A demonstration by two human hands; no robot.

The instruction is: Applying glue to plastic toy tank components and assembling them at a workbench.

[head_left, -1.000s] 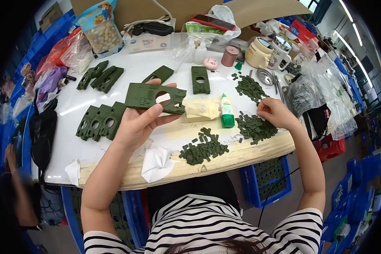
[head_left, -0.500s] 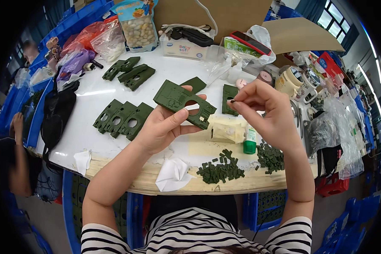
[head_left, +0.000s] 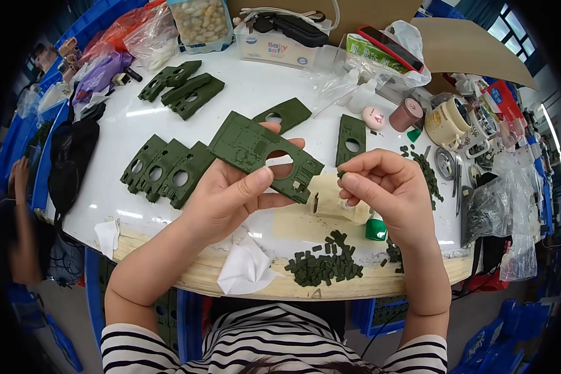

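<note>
My left hand [head_left: 215, 196] grips a dark green plastic tank hull part [head_left: 243, 138] with a round hole, thumb on top near the hole and fingers beneath. Just off the part's right end, my right hand [head_left: 393, 190] pinches a small dark green piece [head_left: 341, 175] between thumb and forefinger. More hull parts lie about: a row of three [head_left: 179, 177] at the left, others [head_left: 193, 96] farther back, one [head_left: 287, 115] behind the held part, and one [head_left: 349, 134] beyond my right hand. Near the table's front edge is a heap of small green pieces [head_left: 324, 265].
Below my right hand are a cream-coloured block [head_left: 330, 199] and a green bottle cap [head_left: 375, 230]. Crumpled white paper [head_left: 246, 267] lies at the front edge. Mugs [head_left: 449, 121], tweezers [head_left: 459, 187] and plastic bags [head_left: 495, 206] crowd the right; a clear box [head_left: 280, 50] stands at the back.
My right hand has come down and slightly left, bringing the small piece nearer the hull part's right end. The left hand keeps its grip; the whole view has shifted a little.
</note>
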